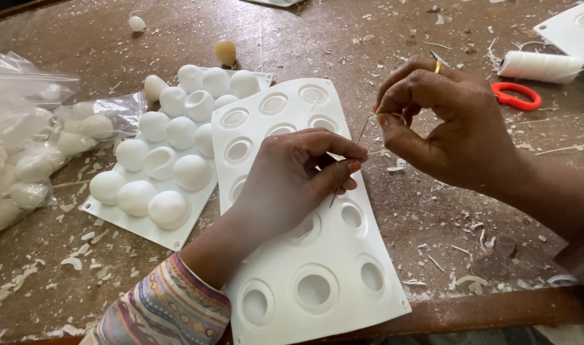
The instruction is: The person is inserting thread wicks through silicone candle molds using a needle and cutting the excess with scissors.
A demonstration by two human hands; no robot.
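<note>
My left hand (292, 179) hovers over a white silicone mould tray (324, 300) with round cups and pinches a long thin needle (362, 131) between thumb and fingers. My right hand (451, 121), wearing a ring, is just right of it, fingertips pinched at the needle's upper end, apparently on a fine white thread. A second white mould (151, 227) lies to the left, domed side up, with several white egg-shaped bumps.
A clear plastic bag of white egg-shaped pieces (30, 160) sits at the far left. A spool of white string (539, 66) and red-handled scissors (516, 96) lie at the right. A yellowish ball (225, 52) rests behind. White wax scraps litter the wooden table (432, 211).
</note>
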